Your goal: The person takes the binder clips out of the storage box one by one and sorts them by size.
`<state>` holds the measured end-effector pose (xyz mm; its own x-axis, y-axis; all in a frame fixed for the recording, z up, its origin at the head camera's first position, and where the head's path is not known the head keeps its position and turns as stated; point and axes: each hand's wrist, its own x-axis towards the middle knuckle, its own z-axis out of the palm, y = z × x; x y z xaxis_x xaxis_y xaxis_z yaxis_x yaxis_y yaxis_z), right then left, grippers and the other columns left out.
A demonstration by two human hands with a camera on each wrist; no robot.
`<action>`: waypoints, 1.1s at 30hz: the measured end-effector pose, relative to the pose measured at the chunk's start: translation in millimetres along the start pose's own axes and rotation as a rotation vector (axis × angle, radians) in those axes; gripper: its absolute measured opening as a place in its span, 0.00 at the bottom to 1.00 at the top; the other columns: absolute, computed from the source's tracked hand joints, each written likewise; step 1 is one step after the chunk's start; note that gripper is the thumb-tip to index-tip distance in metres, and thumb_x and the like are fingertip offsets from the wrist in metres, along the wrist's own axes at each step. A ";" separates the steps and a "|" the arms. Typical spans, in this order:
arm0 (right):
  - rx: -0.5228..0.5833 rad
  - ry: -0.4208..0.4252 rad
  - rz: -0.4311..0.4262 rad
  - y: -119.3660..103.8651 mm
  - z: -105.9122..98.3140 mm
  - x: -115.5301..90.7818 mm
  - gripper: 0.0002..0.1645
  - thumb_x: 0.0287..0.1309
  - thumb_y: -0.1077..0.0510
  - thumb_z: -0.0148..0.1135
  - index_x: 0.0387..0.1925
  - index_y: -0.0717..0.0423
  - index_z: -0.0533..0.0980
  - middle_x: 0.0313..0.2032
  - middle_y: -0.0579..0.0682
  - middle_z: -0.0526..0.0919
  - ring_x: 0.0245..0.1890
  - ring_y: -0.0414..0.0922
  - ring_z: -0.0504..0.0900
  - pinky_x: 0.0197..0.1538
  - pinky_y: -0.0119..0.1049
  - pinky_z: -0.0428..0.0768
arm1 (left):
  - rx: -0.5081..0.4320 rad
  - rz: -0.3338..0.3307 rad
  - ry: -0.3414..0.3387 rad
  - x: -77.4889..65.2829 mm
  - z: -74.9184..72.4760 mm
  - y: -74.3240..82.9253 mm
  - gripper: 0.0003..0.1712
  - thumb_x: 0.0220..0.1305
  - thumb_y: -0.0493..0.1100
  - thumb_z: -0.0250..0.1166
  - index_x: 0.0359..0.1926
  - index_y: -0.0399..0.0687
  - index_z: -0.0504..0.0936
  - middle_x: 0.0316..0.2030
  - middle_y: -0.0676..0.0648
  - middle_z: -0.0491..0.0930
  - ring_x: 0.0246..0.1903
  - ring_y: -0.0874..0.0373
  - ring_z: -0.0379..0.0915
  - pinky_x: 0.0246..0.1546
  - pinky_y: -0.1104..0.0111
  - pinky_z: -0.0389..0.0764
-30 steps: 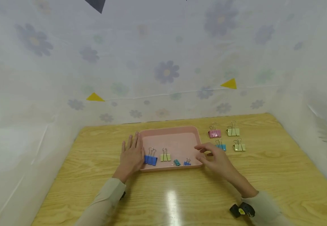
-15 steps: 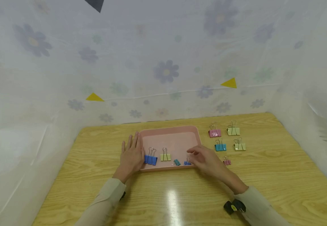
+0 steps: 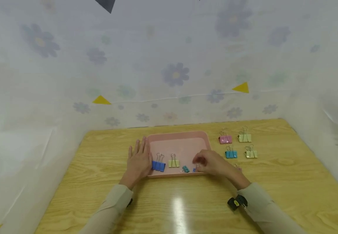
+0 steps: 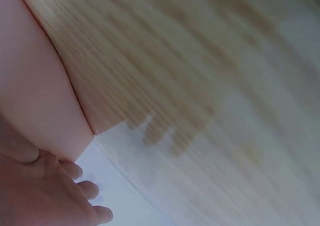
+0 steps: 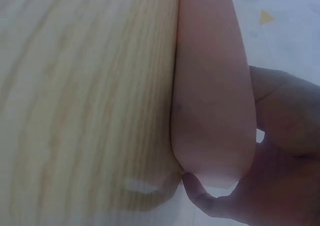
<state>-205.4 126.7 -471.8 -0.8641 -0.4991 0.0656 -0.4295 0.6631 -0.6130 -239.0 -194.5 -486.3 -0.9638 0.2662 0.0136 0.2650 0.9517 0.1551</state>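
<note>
A pink tray (image 3: pixel 180 143) stands on the table, with binder clips along its front side. From the left, these are a large blue binder clip (image 3: pixel 158 166), a yellow binder clip (image 3: pixel 174 163), a small teal binder clip (image 3: pixel 185 169) and a small blue binder clip (image 3: pixel 194 170). My left hand (image 3: pixel 139 162) lies along the tray's left wall, fingers straight. Reaching over the front right corner, my right hand (image 3: pixel 214 163) pinches the small blue clip with curled fingers; the thumb partly hides it. In the right wrist view, the tray wall (image 5: pixel 212 86) hides the fingertips.
Right of the tray stand a large pink binder clip (image 3: pixel 225 139), two yellow-green binder clips, the back one (image 3: pixel 245 138) and the front one (image 3: pixel 251 154), and a light-blue binder clip (image 3: pixel 231 154). A small pink binder clip (image 3: pixel 237 167) is partly behind my right hand.
My right hand has moved left from beside the tray's right wall to the small blue clip, and its fingers have closed in. My left hand has stayed at the tray.
</note>
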 end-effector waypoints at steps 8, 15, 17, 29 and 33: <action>-0.053 -0.005 0.034 3.5 1.3 5.6 0.11 0.53 0.58 0.79 0.36 0.52 0.84 0.33 0.42 0.80 0.31 0.40 0.75 0.36 0.34 0.77 | 0.008 -0.007 -0.005 0.8 1.1 0.6 0.36 0.83 0.49 0.37 0.82 0.41 0.39 0.82 0.43 0.39 0.80 0.41 0.36 0.76 0.41 0.41; -0.028 -0.003 0.048 6.6 3.4 5.5 0.08 0.55 0.57 0.78 0.35 0.50 0.85 0.34 0.41 0.80 0.32 0.38 0.77 0.36 0.34 0.78 | -0.008 0.002 0.005 1.3 2.6 -0.8 0.37 0.82 0.49 0.39 0.82 0.39 0.40 0.82 0.42 0.40 0.80 0.40 0.37 0.75 0.40 0.41; -0.028 0.001 0.049 6.7 4.0 4.7 0.07 0.56 0.57 0.77 0.36 0.49 0.86 0.34 0.41 0.80 0.32 0.38 0.76 0.36 0.34 0.78 | -0.009 0.003 0.013 1.6 3.8 -1.0 0.37 0.82 0.49 0.39 0.82 0.40 0.40 0.82 0.42 0.40 0.80 0.40 0.37 0.75 0.40 0.41; -0.035 0.018 0.001 8.6 7.1 4.4 0.09 0.60 0.62 0.73 0.33 0.46 0.80 0.30 0.38 0.79 0.29 0.36 0.75 0.33 0.32 0.78 | -0.010 -0.005 0.025 0.6 4.9 -0.8 0.37 0.82 0.49 0.40 0.82 0.41 0.42 0.82 0.42 0.41 0.80 0.40 0.37 0.75 0.40 0.41; 0.011 0.033 -0.013 10.3 7.9 3.0 0.09 0.61 0.62 0.72 0.33 0.46 0.80 0.30 0.39 0.80 0.29 0.38 0.76 0.33 0.33 0.79 | -0.013 -0.003 0.030 1.2 5.1 -0.3 0.36 0.82 0.49 0.40 0.82 0.40 0.43 0.82 0.41 0.42 0.79 0.40 0.38 0.75 0.40 0.42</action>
<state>-210.3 127.6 -484.2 -0.8667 -0.4888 0.0993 -0.4381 0.6507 -0.6202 -240.1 -193.6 -491.5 -0.9652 0.2582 0.0423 0.2616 0.9504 0.1684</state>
